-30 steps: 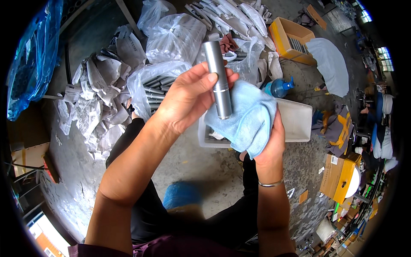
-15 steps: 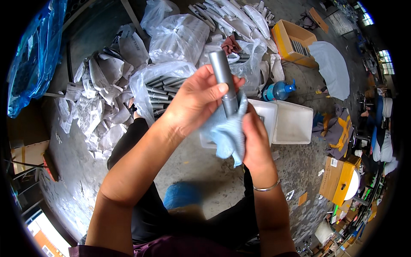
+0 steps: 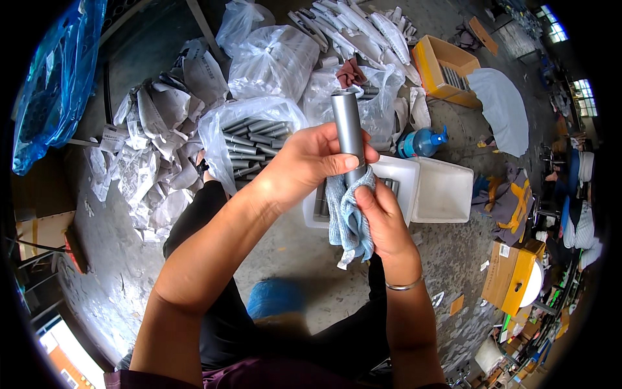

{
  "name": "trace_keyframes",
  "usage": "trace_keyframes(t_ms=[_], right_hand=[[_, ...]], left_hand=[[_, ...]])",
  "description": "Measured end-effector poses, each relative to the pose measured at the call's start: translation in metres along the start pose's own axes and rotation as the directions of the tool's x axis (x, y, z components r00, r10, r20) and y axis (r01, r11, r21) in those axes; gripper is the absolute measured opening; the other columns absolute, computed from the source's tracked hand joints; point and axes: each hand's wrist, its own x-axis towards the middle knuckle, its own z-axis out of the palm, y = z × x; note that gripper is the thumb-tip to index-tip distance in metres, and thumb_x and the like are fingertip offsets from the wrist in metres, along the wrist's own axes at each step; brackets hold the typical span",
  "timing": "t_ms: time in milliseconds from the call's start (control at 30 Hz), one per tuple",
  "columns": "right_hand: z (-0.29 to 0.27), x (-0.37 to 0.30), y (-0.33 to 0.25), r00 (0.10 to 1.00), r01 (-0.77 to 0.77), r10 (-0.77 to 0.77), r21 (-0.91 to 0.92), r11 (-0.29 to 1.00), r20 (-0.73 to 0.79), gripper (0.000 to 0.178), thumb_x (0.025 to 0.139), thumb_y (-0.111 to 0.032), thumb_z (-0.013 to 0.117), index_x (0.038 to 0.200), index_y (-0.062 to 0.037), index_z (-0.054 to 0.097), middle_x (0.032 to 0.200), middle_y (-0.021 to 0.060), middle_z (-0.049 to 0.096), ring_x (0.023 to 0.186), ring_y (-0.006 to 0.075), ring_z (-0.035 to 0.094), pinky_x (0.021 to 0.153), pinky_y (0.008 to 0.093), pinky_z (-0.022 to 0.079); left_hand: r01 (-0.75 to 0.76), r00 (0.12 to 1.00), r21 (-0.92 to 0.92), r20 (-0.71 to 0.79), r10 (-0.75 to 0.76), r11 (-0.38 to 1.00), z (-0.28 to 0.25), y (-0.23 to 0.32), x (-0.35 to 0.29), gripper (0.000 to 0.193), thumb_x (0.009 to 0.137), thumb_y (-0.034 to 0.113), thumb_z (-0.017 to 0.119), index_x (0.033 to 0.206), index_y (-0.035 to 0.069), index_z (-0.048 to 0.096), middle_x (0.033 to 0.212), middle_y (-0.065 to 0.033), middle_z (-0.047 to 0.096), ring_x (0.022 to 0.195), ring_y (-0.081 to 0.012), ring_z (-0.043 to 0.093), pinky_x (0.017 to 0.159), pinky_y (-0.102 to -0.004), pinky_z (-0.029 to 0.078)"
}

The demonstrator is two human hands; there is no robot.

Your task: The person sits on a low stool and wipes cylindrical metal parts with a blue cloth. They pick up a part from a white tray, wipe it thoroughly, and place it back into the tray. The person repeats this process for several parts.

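A grey metal tube (image 3: 348, 123) stands nearly upright between my two hands, its open end up. My left hand (image 3: 308, 159) pinches it round the middle with thumb and fingers. Below, my right hand (image 3: 383, 217) is closed on a light blue cloth (image 3: 350, 220) wrapped round the tube's lower end; the cloth's loose folds hang down. The bottom of the tube is hidden in the cloth. Behind my hands sits a white plastic tray (image 3: 405, 178) with more tubes in it, partly covered by my hands and the cloth.
Left of the tray, an open clear bag (image 3: 210, 133) holds many similar tubes. Crumpled paper (image 3: 155, 142) heaps up farther left. A blue bottle (image 3: 422, 141), an empty white tray (image 3: 444, 191) and a yellow carton (image 3: 431, 65) stand to the right. Full plastic bags (image 3: 275, 61) lie beyond.
The tube has shifted slightly right and down and stands straighter. The cloth, spread and blurred before, is now gathered round its lower end. Both hands keep their hold.
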Motion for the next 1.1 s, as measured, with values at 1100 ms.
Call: trace_keyframes(t_ms=[1100], right_hand=[[-0.052, -0.013, -0.031, 0.981, -0.009, -0.031, -0.207, 0.978, -0.190, 0.032, 0.098, -0.023, 0.046, 0.120, -0.0011, 0.051, 0.103, 0.0060, 0.061, 0.095, 0.0152, 0.059, 0.085, 0.0327, 0.048]], left_hand=[[0.005, 0.978, 0.314, -0.199, 0.060, 0.950, 0.007, -0.008, -0.001, 0.032, 0.077, 0.005, 0.075, 0.106, 0.001, 0.063, 0.096, -0.0049, 0.067, 0.090, -0.0114, 0.062, 0.085, -0.0271, 0.048]])
